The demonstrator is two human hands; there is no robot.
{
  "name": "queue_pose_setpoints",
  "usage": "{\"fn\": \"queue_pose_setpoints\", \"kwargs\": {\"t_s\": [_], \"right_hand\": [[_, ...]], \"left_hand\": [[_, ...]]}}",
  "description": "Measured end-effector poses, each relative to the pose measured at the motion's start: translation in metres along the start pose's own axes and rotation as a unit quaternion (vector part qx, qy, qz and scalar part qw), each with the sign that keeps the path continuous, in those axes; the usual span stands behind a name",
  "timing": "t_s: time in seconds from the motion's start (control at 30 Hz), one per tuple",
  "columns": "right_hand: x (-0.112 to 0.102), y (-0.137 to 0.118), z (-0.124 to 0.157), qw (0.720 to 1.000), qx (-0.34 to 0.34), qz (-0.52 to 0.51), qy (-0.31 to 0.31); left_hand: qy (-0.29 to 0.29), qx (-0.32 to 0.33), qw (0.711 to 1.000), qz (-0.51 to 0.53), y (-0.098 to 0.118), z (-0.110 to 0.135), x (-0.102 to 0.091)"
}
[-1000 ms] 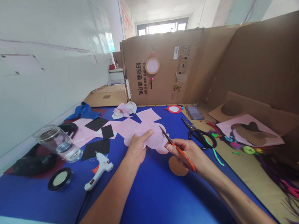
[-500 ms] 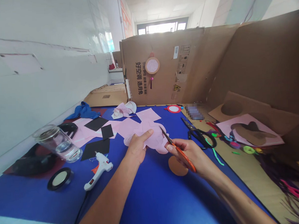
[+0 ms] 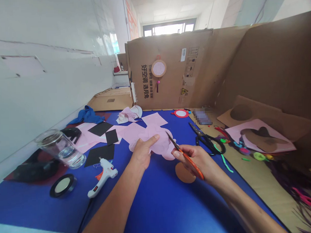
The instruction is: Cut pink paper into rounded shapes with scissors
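My left hand [image 3: 146, 150] pinches a pink sheet of paper [image 3: 160, 143] with a wavy, cloud-like outline, thumb on top. In my right hand [image 3: 194, 159] is a pair of scissors [image 3: 189, 159] with orange handles. Its dark blades point away from me and lie at the right part of the pink sheet; whether they are parted is hard to see. A brown round disc [image 3: 184, 173] lies on the blue table below the right hand, partly hidden by it.
On the left are a white glue gun [image 3: 103, 177], a glass jar of water [image 3: 61, 148] and black squares [image 3: 99, 156]. Large black scissors [image 3: 207, 138] lie at right, near cardboard pieces [image 3: 247, 110] and coloured craft bits. A cardboard wall [image 3: 174, 85] stands behind.
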State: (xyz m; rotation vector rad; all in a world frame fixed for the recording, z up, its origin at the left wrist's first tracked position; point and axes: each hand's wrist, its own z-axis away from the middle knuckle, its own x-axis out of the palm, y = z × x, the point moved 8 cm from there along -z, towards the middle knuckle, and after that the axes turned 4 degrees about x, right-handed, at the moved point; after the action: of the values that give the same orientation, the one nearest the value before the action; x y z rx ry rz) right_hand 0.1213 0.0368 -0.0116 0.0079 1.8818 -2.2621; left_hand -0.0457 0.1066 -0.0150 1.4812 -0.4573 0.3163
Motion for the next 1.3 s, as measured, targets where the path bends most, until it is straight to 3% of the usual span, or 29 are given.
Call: {"fn": "queue_pose_setpoints", "kwargs": {"t_s": [1.3], "right_hand": [[-0.0007,-0.0021,-0.0004,1.000,-0.005,0.021,-0.007]], "left_hand": [[-0.013,0.018,0.999,-0.032,0.0089,-0.0007,-0.0006]]}}
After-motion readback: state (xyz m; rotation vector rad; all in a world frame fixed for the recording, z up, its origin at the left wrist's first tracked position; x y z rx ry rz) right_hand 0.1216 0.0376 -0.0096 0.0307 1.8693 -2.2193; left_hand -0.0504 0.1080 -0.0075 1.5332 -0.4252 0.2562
